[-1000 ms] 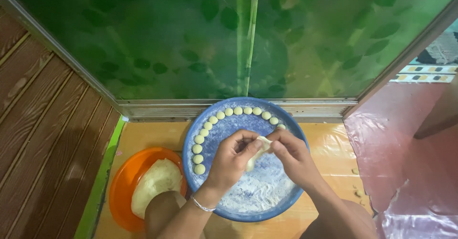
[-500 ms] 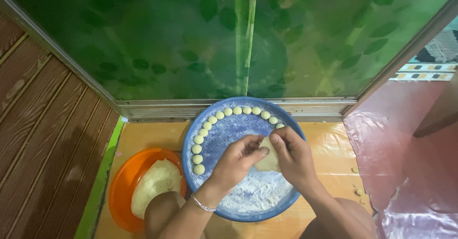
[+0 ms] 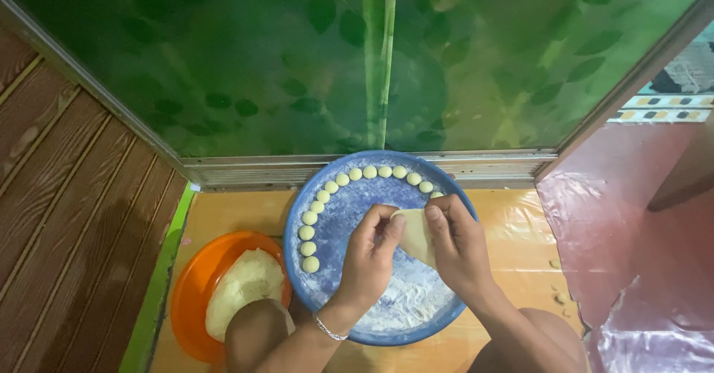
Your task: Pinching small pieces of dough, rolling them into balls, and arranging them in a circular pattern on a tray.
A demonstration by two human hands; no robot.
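Observation:
A round blue tray [image 3: 446, 321] dusted with white flour lies on the floor before me. Several small dough balls [image 3: 309, 232] line its left and far rim in an arc. Over the tray's middle, my left hand [image 3: 370, 258] and my right hand [image 3: 457, 245] together hold a flattened pale piece of dough [image 3: 416, 235], pinching it between fingers and thumbs. A thin bracelet sits on my left wrist. To the left of the tray an orange bowl [image 3: 195, 291] holds a large lump of dough [image 3: 245, 287], partly hidden by my knee.
A green leaf-patterned glass door [image 3: 357, 60] with a metal sill stands just beyond the tray. Brown wooden wall panelling [image 3: 67, 217] runs along the left. A yellow mat [image 3: 238, 213] lies under the tray, and pink plastic sheeting [image 3: 632, 269] covers the floor at the right.
The dough piece between my hands has been pressed from a small lump into a wider, flatter disc. Both hands stayed over the tray's middle.

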